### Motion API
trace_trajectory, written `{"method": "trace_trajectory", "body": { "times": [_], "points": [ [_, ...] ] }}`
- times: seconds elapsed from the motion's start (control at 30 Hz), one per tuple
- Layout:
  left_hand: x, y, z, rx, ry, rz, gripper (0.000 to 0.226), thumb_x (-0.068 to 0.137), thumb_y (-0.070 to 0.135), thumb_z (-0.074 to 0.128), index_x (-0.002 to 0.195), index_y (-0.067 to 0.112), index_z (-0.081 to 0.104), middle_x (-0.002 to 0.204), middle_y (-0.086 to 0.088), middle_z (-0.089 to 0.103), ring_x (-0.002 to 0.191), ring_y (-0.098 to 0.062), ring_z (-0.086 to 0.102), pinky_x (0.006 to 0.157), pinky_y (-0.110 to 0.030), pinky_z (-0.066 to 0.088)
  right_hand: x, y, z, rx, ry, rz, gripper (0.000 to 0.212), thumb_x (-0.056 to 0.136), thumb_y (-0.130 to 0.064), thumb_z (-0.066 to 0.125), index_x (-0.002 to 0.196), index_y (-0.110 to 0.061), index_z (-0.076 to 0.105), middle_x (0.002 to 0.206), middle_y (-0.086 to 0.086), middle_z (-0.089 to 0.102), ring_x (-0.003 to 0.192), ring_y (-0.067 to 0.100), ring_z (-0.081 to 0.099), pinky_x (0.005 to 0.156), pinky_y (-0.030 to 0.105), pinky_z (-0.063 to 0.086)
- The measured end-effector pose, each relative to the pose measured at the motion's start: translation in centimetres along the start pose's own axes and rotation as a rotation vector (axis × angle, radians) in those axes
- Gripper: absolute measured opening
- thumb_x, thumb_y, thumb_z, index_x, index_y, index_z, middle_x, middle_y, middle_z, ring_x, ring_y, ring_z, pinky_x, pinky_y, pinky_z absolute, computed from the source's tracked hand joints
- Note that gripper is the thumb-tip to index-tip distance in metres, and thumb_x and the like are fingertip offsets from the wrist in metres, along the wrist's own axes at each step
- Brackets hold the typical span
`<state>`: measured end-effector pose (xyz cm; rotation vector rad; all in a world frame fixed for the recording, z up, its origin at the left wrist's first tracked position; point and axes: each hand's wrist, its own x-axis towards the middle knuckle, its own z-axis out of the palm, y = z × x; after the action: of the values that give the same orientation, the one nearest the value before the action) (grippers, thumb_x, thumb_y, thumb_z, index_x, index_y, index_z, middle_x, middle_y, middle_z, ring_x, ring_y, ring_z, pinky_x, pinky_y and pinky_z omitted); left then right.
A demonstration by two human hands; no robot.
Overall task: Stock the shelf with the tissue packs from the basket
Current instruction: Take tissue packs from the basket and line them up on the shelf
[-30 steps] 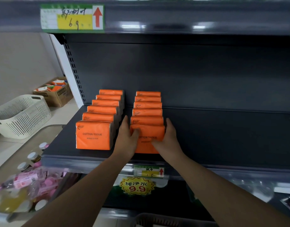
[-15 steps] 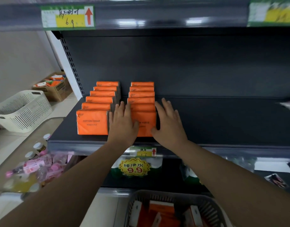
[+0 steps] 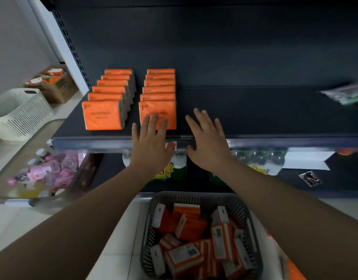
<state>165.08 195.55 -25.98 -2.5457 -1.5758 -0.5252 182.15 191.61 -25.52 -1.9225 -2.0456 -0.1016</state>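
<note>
Two rows of upright orange tissue packs stand on the dark shelf [image 3: 255,118]: the left row [image 3: 105,116] and the right row [image 3: 159,110]. My left hand [image 3: 149,144] hovers with straight fingers in front of the right row's front pack, holding nothing. My right hand [image 3: 208,142] is spread over the shelf's front edge, just right of that row, also holding nothing. Below, on the floor, a grey basket [image 3: 253,229] holds several loose orange tissue packs [image 3: 190,229].
A white basket [image 3: 20,114] and a cardboard box [image 3: 54,85] sit on the floor at left. Pink bottles [image 3: 46,172] lie in a bin at lower left. Water bottles [image 3: 261,158] stand on the lower shelf. A green packet [image 3: 348,93] lies at the shelf's right.
Both hands let go of the front pack of the right row and drew back to the shelf edge. The view tilted down, bringing the grey basket into sight.
</note>
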Motion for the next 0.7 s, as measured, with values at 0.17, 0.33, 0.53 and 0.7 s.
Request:
{"method": "trace_trajectory", "body": {
  "times": [0.17, 0.33, 0.53, 0.7],
  "points": [
    [-3.1, 2.2, 1.8, 0.006, -0.031, 0.027, 0.064, 0.092, 0.038, 0.049, 0.149, 0.016, 0.028, 0.157, -0.012, 0.022, 0.146, -0.030, 0.015, 0.117, -0.055, 0.010, -4.0, 0.9, 0.8, -0.026, -0.051, -0.010, 0.081, 0.086, -0.027, 0.058, 0.152, -0.021, 0.011, 0.161, 0.003, -0.001, 0.148, 0.020, -0.005, 0.119, 0.043, 0.001],
    [-7.3, 4.5, 4.6, 0.012, -0.084, 0.060, 0.063, 0.088, 0.033, 0.053, 0.145, 0.014, 0.035, 0.152, -0.013, 0.032, 0.142, -0.032, 0.025, 0.116, -0.055, 0.016, -8.0, 2.1, 2.0, -0.079, -0.156, -0.044, 0.083, 0.085, -0.019, 0.059, 0.152, -0.019, 0.010, 0.161, 0.005, -0.001, 0.148, 0.021, -0.004, 0.118, 0.039, -0.005],
    [-12.0, 6.0, 8.2, -0.050, -0.252, 0.047, 0.065, 0.091, 0.034, 0.047, 0.149, 0.013, 0.025, 0.155, -0.011, 0.025, 0.146, -0.028, 0.015, 0.119, -0.051, 0.011, -12.8, 3.0, 4.6, -0.087, -0.327, -0.043, 0.082, 0.088, -0.017, 0.058, 0.153, -0.018, 0.007, 0.161, 0.004, -0.003, 0.148, 0.020, -0.008, 0.118, 0.037, -0.008],
    [-15.7, 6.0, 10.9, -0.093, -0.396, 0.011, 0.066, 0.091, 0.036, 0.050, 0.149, 0.014, 0.025, 0.155, -0.010, 0.025, 0.146, -0.027, 0.015, 0.120, -0.045, 0.013, -15.9, 4.1, 7.1, -0.074, -0.478, -0.014, 0.080, 0.089, -0.015, 0.055, 0.153, -0.019, 0.006, 0.161, 0.001, -0.004, 0.148, 0.018, -0.009, 0.117, 0.038, -0.010]
  ]
}}
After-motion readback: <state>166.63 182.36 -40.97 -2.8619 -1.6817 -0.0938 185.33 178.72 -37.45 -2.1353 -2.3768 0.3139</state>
